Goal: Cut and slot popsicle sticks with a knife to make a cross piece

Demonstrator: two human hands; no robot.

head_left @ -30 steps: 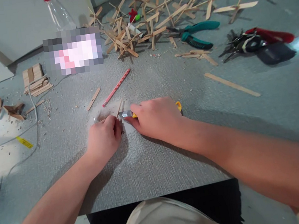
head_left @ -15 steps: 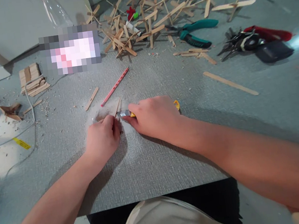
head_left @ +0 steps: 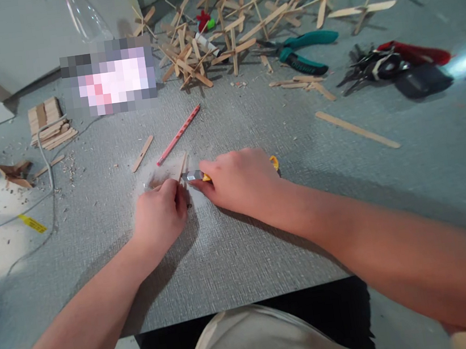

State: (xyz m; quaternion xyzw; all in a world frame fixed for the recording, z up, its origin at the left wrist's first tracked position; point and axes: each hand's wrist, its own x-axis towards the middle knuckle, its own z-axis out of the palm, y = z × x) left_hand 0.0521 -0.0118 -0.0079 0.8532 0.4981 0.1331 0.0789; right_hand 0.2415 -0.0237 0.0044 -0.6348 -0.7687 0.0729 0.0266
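My left hand (head_left: 158, 213) is closed round a thin wooden craft stick (head_left: 182, 165), whose upper end pokes out above the fingers. From the right, my right hand (head_left: 240, 182) grips a yellow utility knife (head_left: 194, 176); its metal front reaches the stick, and a yellow loop shows behind the hand. How deep the blade sits in the wood is too small to tell. Just beyond my hands lie a pink pencil (head_left: 178, 136) and a short craft stick (head_left: 142, 154) with a slit. Another craft stick (head_left: 358, 130) lies to the right.
Several crossed-stick pieces (head_left: 234, 25) crowd the back. Teal-handled pliers (head_left: 306, 50) and a bunch of keys (head_left: 391, 68) lie at right. A stack of craft sticks (head_left: 46, 122), a grey cable (head_left: 50, 170) and shavings are at left; a clear bottle (head_left: 85, 16) stands behind.
Both hands hold almost the same pose, with the knife against the stick. The upper end of the stick has shifted very slightly; the whole view has drifted a little.
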